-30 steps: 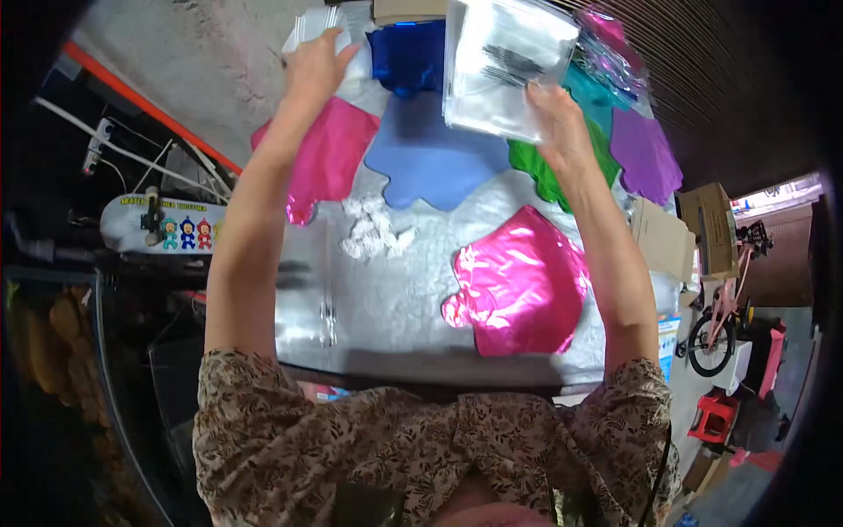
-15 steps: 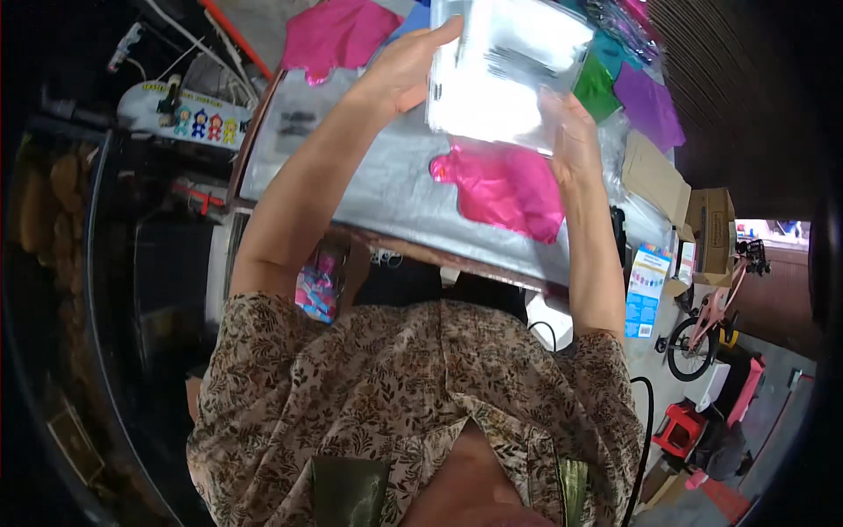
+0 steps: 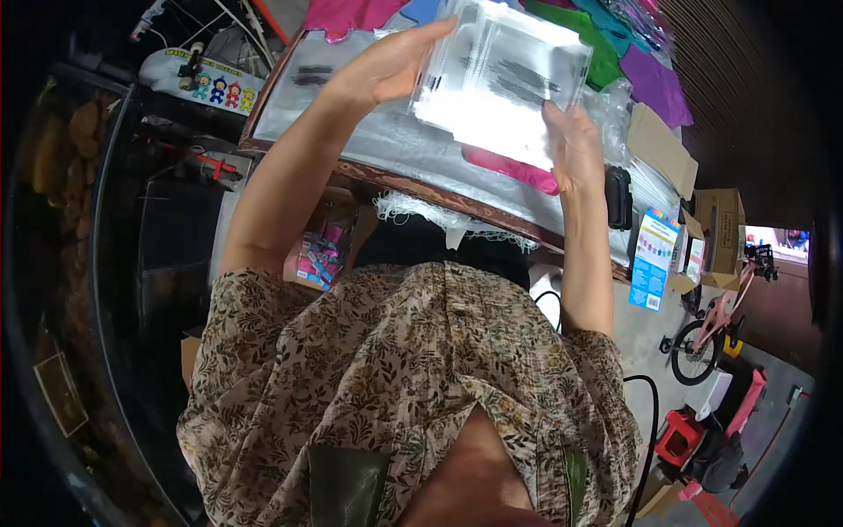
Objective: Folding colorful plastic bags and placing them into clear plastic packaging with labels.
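Note:
Over the table, I hold up a stack of clear, glossy plastic bags with both hands. My left hand grips its left edge, thumb along the upper corner. At the lower right corner, my right hand pinches the stack between thumb and fingers. Glare whitens much of the plastic, and dark smudgy marks show in its middle. Partly hidden below the stack lies a flat, shiny pink foil piece. Another pink foil piece lies at the far left of the table.
Green and purple foil pieces lie at the far right. A black case sits at the table's right edge, near a blue-and-white printed package and cardboard boxes. A box of small colourful packets is below the table.
The stack has tilted and come slightly nearer, now covering most of the pink foil piece below it. Both hands keep their hold. The view has shifted, showing white fringe under the table edge.

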Demonstrator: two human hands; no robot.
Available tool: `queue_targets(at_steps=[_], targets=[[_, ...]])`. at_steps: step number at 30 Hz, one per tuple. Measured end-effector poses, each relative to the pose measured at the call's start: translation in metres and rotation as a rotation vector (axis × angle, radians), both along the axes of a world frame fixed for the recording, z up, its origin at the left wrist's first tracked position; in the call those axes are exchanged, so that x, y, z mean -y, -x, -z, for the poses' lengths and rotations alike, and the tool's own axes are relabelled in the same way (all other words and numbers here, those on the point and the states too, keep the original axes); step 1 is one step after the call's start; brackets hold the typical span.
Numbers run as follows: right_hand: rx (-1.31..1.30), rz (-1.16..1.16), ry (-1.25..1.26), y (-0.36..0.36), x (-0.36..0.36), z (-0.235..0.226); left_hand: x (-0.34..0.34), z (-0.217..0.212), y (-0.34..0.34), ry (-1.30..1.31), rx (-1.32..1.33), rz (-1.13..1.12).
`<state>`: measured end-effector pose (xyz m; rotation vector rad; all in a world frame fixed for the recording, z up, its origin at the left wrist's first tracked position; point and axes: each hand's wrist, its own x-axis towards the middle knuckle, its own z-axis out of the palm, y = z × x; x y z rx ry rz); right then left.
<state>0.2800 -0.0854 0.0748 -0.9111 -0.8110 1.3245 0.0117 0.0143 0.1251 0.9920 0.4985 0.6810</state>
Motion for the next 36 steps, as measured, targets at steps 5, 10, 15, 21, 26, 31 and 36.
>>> queue_targets(at_steps=[5,10,15,21,26,31,36], targets=[[-0.063,0.003,-0.004,-0.004,0.007,0.009,0.013,0.013,0.003,-0.103,-0.103,0.013],[-0.077,0.001,-0.020,0.006,0.011,0.009,0.009,0.028,0.021,-0.138,-0.144,0.028],[-0.093,0.009,0.002,0.004,0.014,0.007,0.010,0.034,0.024,-0.169,-0.123,0.012],[-0.047,-0.021,0.017,-0.008,0.008,0.007,0.013,0.038,0.035,-0.157,-0.190,-0.004],[0.113,0.166,0.108,-0.009,-0.001,-0.062,0.013,0.045,0.038,-0.053,-0.161,0.012],[0.768,0.224,-0.842,0.021,-0.011,-0.096,0.025,0.045,0.023,0.032,-0.116,-0.009],[1.338,0.022,-0.997,0.021,-0.018,-0.041,0.018,0.056,0.026,0.063,-0.068,0.129]])
